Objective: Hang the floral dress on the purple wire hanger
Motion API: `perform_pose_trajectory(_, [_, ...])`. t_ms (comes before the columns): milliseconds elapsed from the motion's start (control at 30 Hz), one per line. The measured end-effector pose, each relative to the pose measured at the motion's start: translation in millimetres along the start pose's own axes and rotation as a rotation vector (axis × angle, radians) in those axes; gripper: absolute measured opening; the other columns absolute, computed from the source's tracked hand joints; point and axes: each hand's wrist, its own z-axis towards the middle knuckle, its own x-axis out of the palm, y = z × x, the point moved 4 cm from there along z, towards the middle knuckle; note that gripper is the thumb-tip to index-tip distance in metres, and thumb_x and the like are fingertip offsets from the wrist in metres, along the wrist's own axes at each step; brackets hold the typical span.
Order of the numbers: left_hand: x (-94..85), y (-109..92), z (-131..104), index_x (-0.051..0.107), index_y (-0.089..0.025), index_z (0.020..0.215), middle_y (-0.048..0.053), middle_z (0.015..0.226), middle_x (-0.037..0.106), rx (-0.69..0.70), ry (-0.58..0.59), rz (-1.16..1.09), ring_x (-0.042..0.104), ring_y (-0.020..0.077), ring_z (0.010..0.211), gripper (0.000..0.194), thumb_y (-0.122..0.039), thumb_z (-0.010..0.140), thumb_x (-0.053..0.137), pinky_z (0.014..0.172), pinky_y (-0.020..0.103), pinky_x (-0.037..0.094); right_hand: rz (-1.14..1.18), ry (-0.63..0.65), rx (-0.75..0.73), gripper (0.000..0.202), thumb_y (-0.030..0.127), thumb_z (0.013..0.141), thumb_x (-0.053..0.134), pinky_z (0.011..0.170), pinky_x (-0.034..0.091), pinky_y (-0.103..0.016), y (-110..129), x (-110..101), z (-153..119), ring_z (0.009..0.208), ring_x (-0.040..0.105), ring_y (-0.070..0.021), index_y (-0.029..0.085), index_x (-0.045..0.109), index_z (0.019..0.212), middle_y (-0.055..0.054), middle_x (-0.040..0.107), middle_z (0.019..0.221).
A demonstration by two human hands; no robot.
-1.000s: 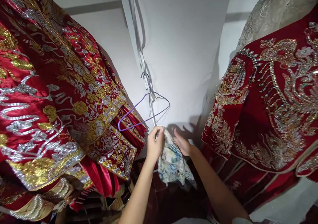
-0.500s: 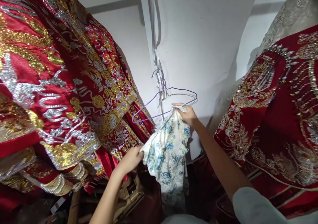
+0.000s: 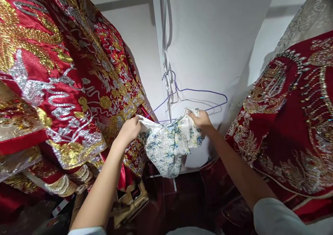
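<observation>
A white garment with a blue and green floral print (image 3: 166,144) is stretched between my two hands. My left hand (image 3: 131,129) grips its upper left edge, fingers closed on the cloth. At its upper right edge, my right hand (image 3: 201,121) pinches the fabric in the same way. Just behind the garment hangs a purple wire hanger (image 3: 201,90), its lower bar partly hidden by the cloth. I cannot tell whether the garment is on the hanger or only in front of it.
Red gowns with gold and silver embroidery (image 3: 104,78) hang close on the left. On the right stands a red beaded gown (image 3: 288,124). A white metal rack post (image 3: 159,30) rises against the white wall (image 3: 218,37). Below lies a dark floor (image 3: 179,207).
Both hands have risen with the garment, and the left has moved left, spreading its top edge wide. The cloth now hangs shorter and fuller. The hanger has swung to the right.
</observation>
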Motion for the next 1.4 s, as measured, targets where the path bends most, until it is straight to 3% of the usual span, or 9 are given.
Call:
perform_pose_trajectory(133, [11.9,7,24,0.057,-0.019,0.056,0.012,0.063,0.066,-0.017,0.092,-0.022,0.061,0.0260,0.059,0.015,-0.016,0.070,0.053,0.056,0.032,0.041,0.032,-0.029,-0.031,0.034,0.048,0.080,0.063,0.079,0.052,-0.037,8,3,-9,0.091,0.068,-0.0318,0.016,0.073,0.082,-0.009,0.074,0.079])
perform_pose_trajectory(267, [7.4,-5,27,0.063,-0.018,0.082,0.012,0.086,0.071,0.042,-0.073,-0.121,0.064,0.0259,0.079,0.024,-0.021,0.086,0.039,0.065,0.031,0.043,0.065,0.032,-0.001,0.036,0.051,0.081,0.064,0.081,0.052,-0.038,13,12,-19,0.093,0.069,-0.0319,0.016,0.072,0.084,-0.011,0.075,0.083])
perform_pose_trajectory(467, [1.8,-42,35,0.058,-0.019,0.107,0.007,0.100,0.070,0.281,-0.389,-0.477,0.059,0.0169,0.072,0.023,-0.025,0.091,0.044,0.067,0.026,0.042,0.133,0.115,0.043,0.038,0.052,0.084,0.060,0.082,0.052,-0.036,18,25,-33,0.090,0.070,-0.0284,0.016,0.072,0.088,-0.011,0.075,0.090])
perform_pose_trajectory(600, [-0.3,-39,40,0.062,-0.017,0.087,0.003,0.073,0.064,0.303,-0.459,-0.401,0.053,0.0148,0.061,0.019,-0.031,0.089,0.049,0.062,0.025,0.038,0.136,-0.069,-0.135,0.053,0.046,0.082,0.067,0.098,0.047,-0.040,17,-6,-26,0.110,0.063,-0.0299,0.018,0.062,0.126,-0.012,0.070,0.115])
perform_pose_trajectory(733, [-8.8,-34,40,0.059,-0.017,0.069,0.000,0.060,0.055,0.316,-0.426,-0.334,0.047,0.0134,0.056,0.026,-0.033,0.088,0.049,0.057,0.026,0.034,0.148,-0.215,-0.014,0.078,0.049,0.081,0.067,0.076,0.053,-0.039,-1,-46,0,0.077,0.065,-0.0257,0.010,0.046,0.145,-0.008,0.070,0.085])
perform_pose_trajectory(900, [-19.3,-36,41,0.049,-0.019,0.060,-0.002,0.051,0.043,0.307,-0.439,-0.265,0.038,0.0122,0.050,0.032,-0.033,0.088,0.049,0.054,0.028,0.027,-0.021,0.065,-0.055,0.066,0.059,0.077,0.068,0.071,0.050,-0.035,9,-63,22,0.073,0.063,-0.0231,0.009,0.068,0.120,-0.008,0.071,0.081])
perform_pose_trajectory(1100, [-31.3,-20,46,0.043,-0.019,0.052,0.000,0.049,0.041,0.076,-0.452,-0.172,0.035,0.0135,0.051,0.041,-0.039,0.088,0.051,0.055,0.029,0.023,-0.145,0.377,-0.042,0.053,0.059,0.065,0.081,0.069,0.047,-0.031,37,-81,15,0.078,0.066,-0.0251,0.013,0.078,0.091,-0.008,0.074,0.082])
perform_pose_trajectory(1200, [-31.9,-19,51,0.042,-0.020,0.053,0.001,0.052,0.045,0.047,-0.391,-0.148,0.038,0.0145,0.052,0.040,-0.038,0.088,0.049,0.056,0.029,0.024,-0.011,0.501,-0.002,0.049,0.052,0.064,0.084,0.064,0.048,-0.029,47,-87,12,0.074,0.067,-0.0232,0.012,0.080,0.092,-0.008,0.074,0.078])
perform_pose_trajectory(1400, [-17.6,-33,57,0.046,-0.020,0.064,0.001,0.060,0.052,0.160,-0.207,-0.370,0.047,0.0163,0.058,0.024,-0.022,0.087,0.040,0.058,0.028,0.032,0.497,0.557,0.157,0.063,0.030,0.059,0.088,0.054,0.053,-0.028,40,-102,9,0.063,0.071,-0.0201,0.011,0.073,0.117,-0.009,0.078,0.080])
